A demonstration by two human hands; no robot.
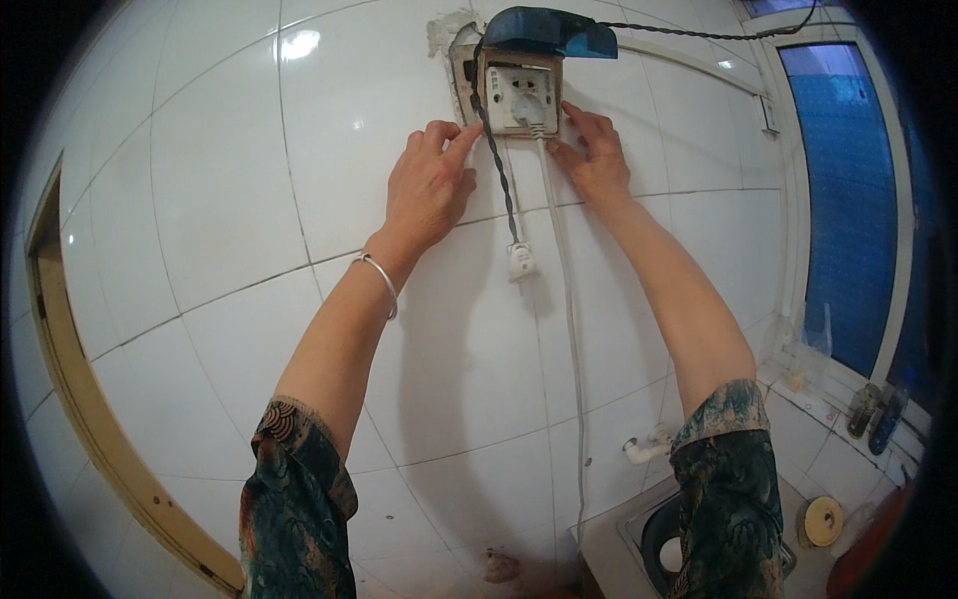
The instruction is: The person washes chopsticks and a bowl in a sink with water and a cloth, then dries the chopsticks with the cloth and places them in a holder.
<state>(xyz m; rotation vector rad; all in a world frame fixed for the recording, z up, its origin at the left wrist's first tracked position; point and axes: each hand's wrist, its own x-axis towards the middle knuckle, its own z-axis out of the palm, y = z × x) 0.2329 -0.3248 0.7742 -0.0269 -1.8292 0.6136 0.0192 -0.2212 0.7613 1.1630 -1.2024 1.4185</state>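
A white wall socket point(517, 84) sits in a worn box frame point(557, 67) that stands out from the tiled wall, its blue translucent cover point(539, 31) flipped up. A white plug point(528, 111) is in the socket, with a white cord point(563, 262) running down from it. My left hand point(432, 176) grips the frame's lower left corner with its fingertips. At the lower right edge, the index finger and thumb of my right hand point(596, 153) hold the frame. Between my hands, a black twisted cord point(500, 165) hangs with an unplugged white plug point(522, 262) at its end.
Broken plaster point(449, 34) surrounds the opening behind the frame. A window point(842, 202) is at right, with bottles point(887, 423) on its sill. Below are a sink point(647, 524), a white pipe elbow point(642, 451) and a round yellowish lid point(823, 522). A wooden door frame point(112, 457) is at left.
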